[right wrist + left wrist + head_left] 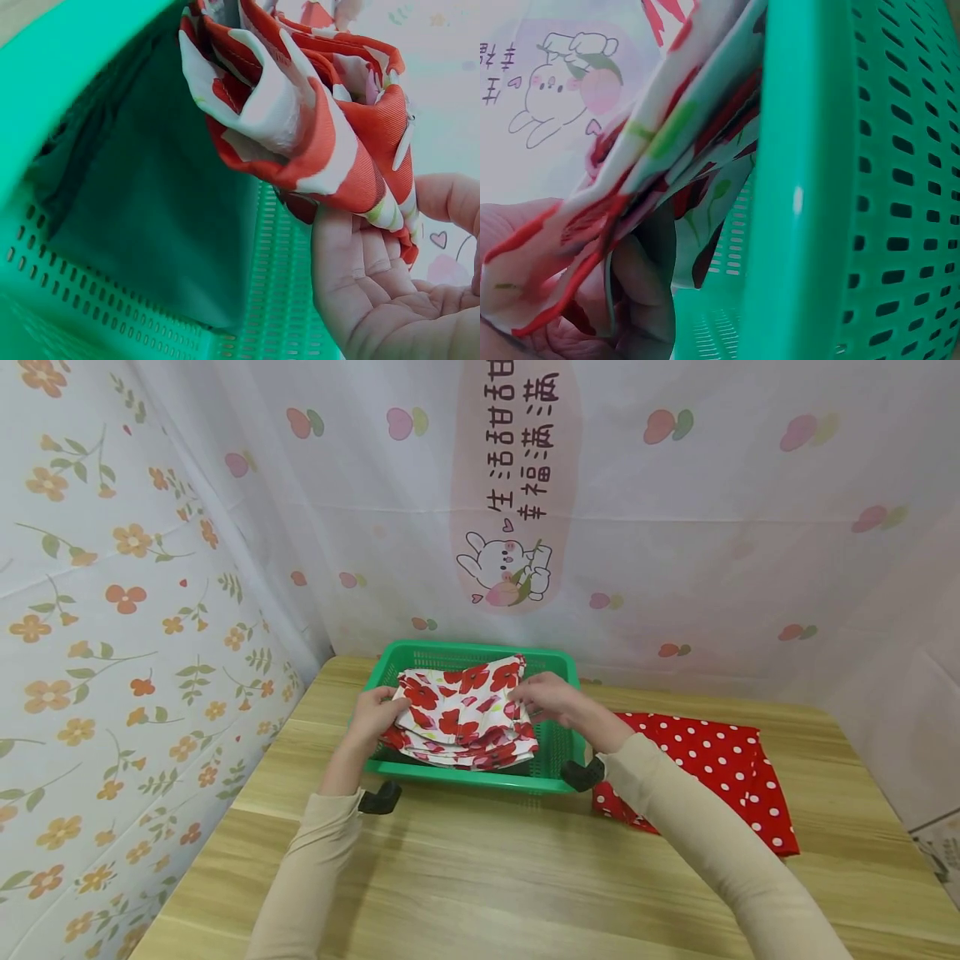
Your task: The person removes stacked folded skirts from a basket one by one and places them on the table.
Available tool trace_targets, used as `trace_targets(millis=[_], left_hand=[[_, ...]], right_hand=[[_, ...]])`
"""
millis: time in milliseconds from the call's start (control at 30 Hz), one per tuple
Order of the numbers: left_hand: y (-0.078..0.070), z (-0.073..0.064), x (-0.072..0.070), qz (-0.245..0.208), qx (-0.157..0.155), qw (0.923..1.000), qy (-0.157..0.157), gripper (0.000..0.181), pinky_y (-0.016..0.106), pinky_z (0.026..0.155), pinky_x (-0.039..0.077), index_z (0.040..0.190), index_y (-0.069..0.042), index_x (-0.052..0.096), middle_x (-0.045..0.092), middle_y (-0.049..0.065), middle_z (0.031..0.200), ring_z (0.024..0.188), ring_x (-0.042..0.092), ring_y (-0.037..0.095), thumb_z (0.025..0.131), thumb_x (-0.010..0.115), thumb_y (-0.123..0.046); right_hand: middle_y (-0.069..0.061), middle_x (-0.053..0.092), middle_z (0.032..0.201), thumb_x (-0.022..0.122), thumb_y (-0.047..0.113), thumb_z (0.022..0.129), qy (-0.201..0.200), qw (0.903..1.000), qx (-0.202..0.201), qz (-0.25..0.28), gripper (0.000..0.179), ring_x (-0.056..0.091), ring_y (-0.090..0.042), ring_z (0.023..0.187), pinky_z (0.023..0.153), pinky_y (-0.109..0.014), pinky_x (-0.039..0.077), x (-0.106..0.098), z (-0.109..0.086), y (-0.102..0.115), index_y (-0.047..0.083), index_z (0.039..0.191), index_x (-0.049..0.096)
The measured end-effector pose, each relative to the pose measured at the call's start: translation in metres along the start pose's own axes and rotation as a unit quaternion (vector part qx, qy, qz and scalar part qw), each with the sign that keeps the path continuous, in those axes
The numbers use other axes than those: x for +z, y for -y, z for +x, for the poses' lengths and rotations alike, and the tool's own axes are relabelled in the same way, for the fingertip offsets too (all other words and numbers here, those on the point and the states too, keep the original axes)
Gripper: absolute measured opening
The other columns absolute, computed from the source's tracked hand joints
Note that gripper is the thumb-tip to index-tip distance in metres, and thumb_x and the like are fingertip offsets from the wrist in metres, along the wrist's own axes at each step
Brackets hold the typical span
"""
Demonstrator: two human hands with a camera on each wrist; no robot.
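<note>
A folded white cloth with red flowers (pixel 461 714) hangs over the green plastic basket (pixel 480 779), its layers stacked and slightly bowed at the front. My left hand (pixel 372 717) grips its left edge, the fingers curled beneath the layers. At the opposite edge, my right hand (pixel 553 697) pinches the folds between thumb and fingers. The right wrist view shows the cloth's rolled end (pixel 300 127) above the basket's inside. Down in the basket lies a dark green folded cloth (pixel 157 225), mostly hidden from the head view by the flowered one.
A red cloth with white dots (pixel 705 760) lies on the wooden table (pixel 480 877) right of the basket, partly under my right forearm. Behind the table hangs a printed curtain (pixel 360 527), and another with orange flowers (pixel 112 635) runs along the left side.
</note>
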State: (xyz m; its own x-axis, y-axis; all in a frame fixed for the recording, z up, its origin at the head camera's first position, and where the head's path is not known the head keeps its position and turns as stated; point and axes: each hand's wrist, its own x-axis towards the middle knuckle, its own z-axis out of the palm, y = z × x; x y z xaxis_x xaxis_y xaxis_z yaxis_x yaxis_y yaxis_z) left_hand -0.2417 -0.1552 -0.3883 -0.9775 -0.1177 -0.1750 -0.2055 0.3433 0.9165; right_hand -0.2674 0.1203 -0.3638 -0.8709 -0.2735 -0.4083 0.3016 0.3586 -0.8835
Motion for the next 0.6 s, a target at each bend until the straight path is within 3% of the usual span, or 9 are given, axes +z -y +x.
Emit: trace_targets(millis=[100, 333, 600], left_hand=[[-0.002, -0.002, -0.003, -0.004, -0.004, 1.0, 0.003, 0.031, 0.019, 0.056, 0.048, 0.114, 0.005, 0.057, 0.061, 0.012, 0.093, 0.06, 0.056, 0.007, 0.092, 0.056, -0.017], [-0.006, -0.008, -0.008, -0.035, -0.004, 0.9994, 0.003, 0.034, 0.02, 0.054, 0.05, 0.117, 0.005, 0.056, 0.062, 0.011, 0.088, 0.057, 0.058, 0.007, 0.093, 0.055, -0.018], [-0.016, -0.014, -0.012, -0.069, -0.008, 0.9976, 0.009, 0.036, 0.019, 0.056, 0.052, 0.12, 0.004, 0.056, 0.061, 0.009, 0.09, 0.058, 0.06, 0.007, 0.092, 0.055, -0.019]], right_hand=[[-0.002, 0.06, 0.079, 0.059, 0.016, 0.088, -0.001, 0.9999, -0.007, 0.008, 0.038, 0.057, -0.013, 0.071, 0.07, -0.031, 0.054, 0.0, -0.004, -0.001, -0.008, 0.116, 0.052], [-0.002, 0.063, 0.076, 0.058, 0.014, 0.089, -0.001, 0.9979, -0.029, 0.058, 0.031, 0.06, -0.011, 0.066, 0.066, -0.028, 0.055, -0.002, -0.011, 0.003, -0.008, 0.11, 0.053], [-0.002, 0.062, 0.082, 0.057, 0.015, 0.089, 0.004, 0.9968, -0.045, 0.066, 0.038, 0.06, -0.013, 0.071, 0.071, -0.029, 0.054, -0.01, -0.02, 0.013, -0.009, 0.119, 0.049]])
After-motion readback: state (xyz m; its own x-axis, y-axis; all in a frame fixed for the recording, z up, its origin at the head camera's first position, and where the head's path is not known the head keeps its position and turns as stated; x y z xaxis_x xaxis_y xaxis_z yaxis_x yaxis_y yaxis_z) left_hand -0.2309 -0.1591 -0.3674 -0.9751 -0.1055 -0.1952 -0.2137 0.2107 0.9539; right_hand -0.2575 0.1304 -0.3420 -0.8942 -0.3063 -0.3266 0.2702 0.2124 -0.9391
